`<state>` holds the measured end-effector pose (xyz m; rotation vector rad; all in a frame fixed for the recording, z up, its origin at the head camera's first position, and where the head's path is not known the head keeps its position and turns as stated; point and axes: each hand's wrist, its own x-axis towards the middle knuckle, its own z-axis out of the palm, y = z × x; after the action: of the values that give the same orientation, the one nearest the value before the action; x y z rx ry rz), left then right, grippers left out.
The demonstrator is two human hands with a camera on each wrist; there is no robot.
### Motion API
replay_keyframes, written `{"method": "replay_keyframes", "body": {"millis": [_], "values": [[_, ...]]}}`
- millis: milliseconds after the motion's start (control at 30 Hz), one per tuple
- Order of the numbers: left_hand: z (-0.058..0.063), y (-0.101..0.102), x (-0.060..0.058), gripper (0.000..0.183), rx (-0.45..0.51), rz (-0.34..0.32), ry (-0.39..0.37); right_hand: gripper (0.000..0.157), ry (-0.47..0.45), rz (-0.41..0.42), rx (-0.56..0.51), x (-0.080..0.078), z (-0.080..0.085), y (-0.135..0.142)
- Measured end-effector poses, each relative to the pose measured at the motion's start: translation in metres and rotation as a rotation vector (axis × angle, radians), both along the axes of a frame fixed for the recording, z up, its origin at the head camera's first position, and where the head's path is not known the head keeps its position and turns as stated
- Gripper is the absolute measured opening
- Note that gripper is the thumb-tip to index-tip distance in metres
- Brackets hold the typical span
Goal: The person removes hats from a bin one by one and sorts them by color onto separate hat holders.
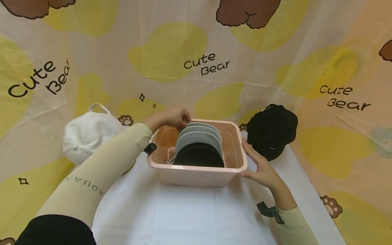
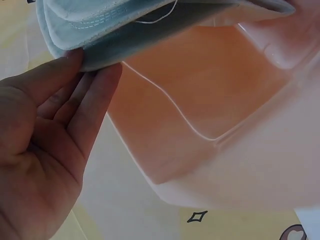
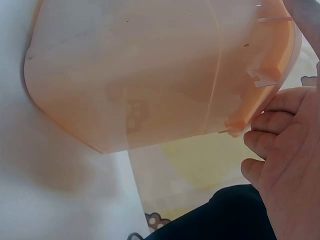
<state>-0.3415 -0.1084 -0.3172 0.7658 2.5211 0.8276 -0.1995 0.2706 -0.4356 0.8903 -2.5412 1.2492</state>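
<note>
A pink plastic basin holds a row of nested caps, with a black cap in front and several grey-blue caps behind it. At the back left of the row, my left hand pinches the edge of the rearmost grey-blue cap. In the left wrist view, the thumb and fingers meet on that stitched, curved edge. My right hand rests against the basin's right side, thumb near the front corner and fingers along the rim. Seen from the right wrist, its fingertips lie just at the rim's outside.
A white cap lies left of the basin, partly behind my left sleeve. To the right sits another black cap, close to my right fingers. The white table ends at a slanting right edge, and a patterned cloth hangs behind.
</note>
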Motion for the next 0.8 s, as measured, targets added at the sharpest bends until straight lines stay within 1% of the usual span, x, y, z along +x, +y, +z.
{"method": "replay_keyframes", "body": {"millis": [267,467,567,800], "values": [[0.004,0.002,0.002,0.015,0.027,0.030,0.057,0.114,-0.006,0.004,0.002,0.000,0.001,0.000],[0.013,0.001,0.004,0.017,0.036,0.052,0.106,0.114,-0.010,0.008,-0.006,0.001,0.002,0.000],[0.018,0.001,0.005,0.017,0.051,0.064,0.112,0.114,-0.023,-0.001,-0.009,0.001,0.002,0.000],[0.030,-0.003,0.009,0.017,0.070,0.102,0.098,0.115,-0.029,-0.003,-0.006,0.000,0.002,0.000]]}}
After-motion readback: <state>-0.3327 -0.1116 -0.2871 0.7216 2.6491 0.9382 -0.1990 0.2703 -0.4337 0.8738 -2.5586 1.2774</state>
